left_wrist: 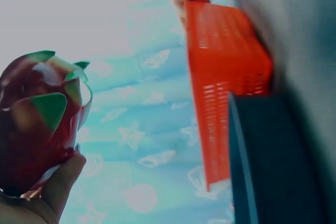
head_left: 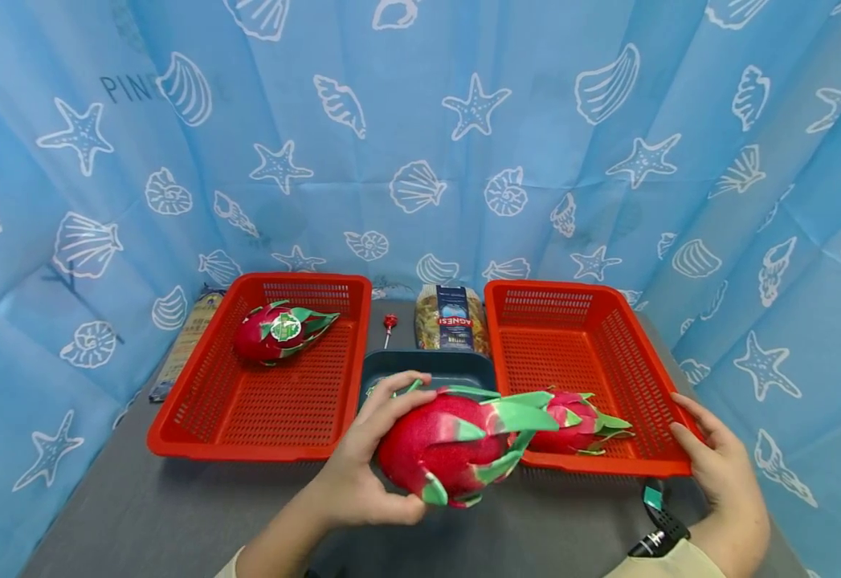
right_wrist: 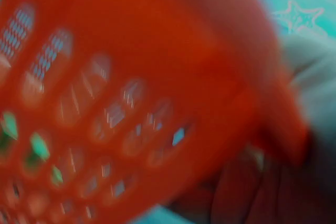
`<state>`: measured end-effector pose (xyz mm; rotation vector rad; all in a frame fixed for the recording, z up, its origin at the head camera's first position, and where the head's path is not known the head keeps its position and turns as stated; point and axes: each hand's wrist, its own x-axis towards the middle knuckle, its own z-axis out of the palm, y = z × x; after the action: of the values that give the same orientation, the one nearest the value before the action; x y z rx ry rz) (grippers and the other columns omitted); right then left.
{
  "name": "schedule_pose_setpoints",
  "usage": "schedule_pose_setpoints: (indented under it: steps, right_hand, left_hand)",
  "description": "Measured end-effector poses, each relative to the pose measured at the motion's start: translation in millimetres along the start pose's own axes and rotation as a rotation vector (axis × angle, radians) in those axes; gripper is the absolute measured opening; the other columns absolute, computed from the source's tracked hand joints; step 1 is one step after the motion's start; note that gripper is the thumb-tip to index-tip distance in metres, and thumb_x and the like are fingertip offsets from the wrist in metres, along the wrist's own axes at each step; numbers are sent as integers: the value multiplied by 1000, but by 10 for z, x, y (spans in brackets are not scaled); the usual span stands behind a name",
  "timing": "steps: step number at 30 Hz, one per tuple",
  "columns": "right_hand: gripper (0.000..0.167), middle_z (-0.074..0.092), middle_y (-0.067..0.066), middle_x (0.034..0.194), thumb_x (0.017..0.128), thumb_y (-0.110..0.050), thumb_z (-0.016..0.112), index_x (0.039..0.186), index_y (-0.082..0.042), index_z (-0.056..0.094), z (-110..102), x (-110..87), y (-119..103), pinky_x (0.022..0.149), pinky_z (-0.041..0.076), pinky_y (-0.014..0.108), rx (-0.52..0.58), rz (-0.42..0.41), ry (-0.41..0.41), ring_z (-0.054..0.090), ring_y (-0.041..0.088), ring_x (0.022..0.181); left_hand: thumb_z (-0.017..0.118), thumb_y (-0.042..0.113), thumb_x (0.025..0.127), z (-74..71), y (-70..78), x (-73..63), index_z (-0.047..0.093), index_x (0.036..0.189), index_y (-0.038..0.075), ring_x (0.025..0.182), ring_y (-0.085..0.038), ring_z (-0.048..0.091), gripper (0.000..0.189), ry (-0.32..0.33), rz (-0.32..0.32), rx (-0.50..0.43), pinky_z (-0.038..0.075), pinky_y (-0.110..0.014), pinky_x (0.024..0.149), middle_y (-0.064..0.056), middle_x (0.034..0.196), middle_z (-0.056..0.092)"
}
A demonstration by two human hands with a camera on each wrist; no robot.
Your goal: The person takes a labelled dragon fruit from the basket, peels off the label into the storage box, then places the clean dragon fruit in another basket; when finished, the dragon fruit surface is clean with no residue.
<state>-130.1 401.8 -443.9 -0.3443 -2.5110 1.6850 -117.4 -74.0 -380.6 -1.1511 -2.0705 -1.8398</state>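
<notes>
My left hand (head_left: 358, 474) holds a large pink dragon fruit (head_left: 434, 441) with green scales, raised over the front of a dark blue bin (head_left: 429, 361). In the left wrist view, a thumb lies along the underside of the dragon fruit (left_wrist: 37, 119). My right hand (head_left: 727, 474) grips the right side rim of the right red basket (head_left: 550, 337); the right wrist view shows the slotted wall of this basket (right_wrist: 173, 61) close up. Inside that basket, near its front, lies a second dragon fruit (head_left: 572, 425), partly hidden behind the held one's green tips.
A left red basket (head_left: 261, 449) contains another dragon fruit (head_left: 257, 337) with a green-and-white sticker. Behind the bin are a red lollipop (head_left: 389, 321) and an Agnesi pasta bag (head_left: 452, 321). One long package (head_left: 189, 345) lies left of the left basket. A blue curtain (head_left: 420, 144) hangs behind.
</notes>
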Motion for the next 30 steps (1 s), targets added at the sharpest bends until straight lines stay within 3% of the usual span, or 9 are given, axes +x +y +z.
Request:
schedule_pose_setpoints:
  steps: [5, 10, 12, 17, 20, 24, 30]
  right_hand:
    - [50, 61, -32, 96, 105, -16, 59, 153, -27, 49, -29, -24, 21, 62, 57, 20, 65, 1, 22, 71, 5, 74]
    - [52, 57, -33, 95, 106, -22, 56, 157, -22, 44, -9, -20, 0, 63, 57, 20, -17, 27, 48, 70, 4, 75]
    - [51, 59, -32, 94, 106, -21, 57, 156, -22, 45, -3, -16, -4, 64, 57, 20, 9, 29, 50, 70, 4, 74]
    - [45, 66, -26, 91, 105, -15, 58, 147, -29, 54, -5, -11, -6, 63, 57, 21, 113, 15, 43, 72, 7, 71]
    - [44, 66, -25, 90, 105, -17, 58, 147, -33, 55, -15, -22, -9, 62, 57, 21, 91, 14, 44, 72, 8, 70]
    - [44, 66, -26, 91, 105, -18, 58, 148, -28, 53, -15, -43, -2, 63, 58, 22, 83, 16, 50, 72, 8, 72]
    - [40, 68, -23, 95, 105, -15, 59, 144, -25, 57, 15, -38, 21, 64, 58, 22, 191, 6, 51, 72, 8, 74]
  left_hand:
    - [85, 15, 71, 116, -39, 442, 49, 149, 15, 140, -29, 36, 86, 21, 22, 3, 58, -42, 90, -6, 156, 34]
    - [84, 14, 72, 254, -153, 882, 49, 150, 15, 140, -25, 37, 85, 19, 53, 31, 57, -38, 91, -5, 156, 34]
    - [84, 14, 73, 312, -220, 1041, 49, 150, 17, 139, -23, 37, 85, 5, 40, 38, 57, -35, 91, -3, 156, 34]
    - [86, 15, 75, 466, -423, 1376, 48, 151, 23, 134, -20, 40, 85, -52, -38, 38, 57, -31, 87, 1, 154, 34]
    - [86, 16, 77, 584, -583, 1536, 48, 150, 23, 131, -19, 42, 83, -97, -85, 68, 57, -29, 86, 1, 151, 36]
    - [87, 23, 78, 769, -847, 1681, 47, 151, 22, 125, -19, 47, 83, -163, -168, 189, 56, -27, 84, -2, 150, 36]
    - [87, 32, 78, 987, -1202, 1821, 46, 152, 25, 117, -21, 55, 85, -270, -333, 366, 58, -32, 84, -4, 153, 35]
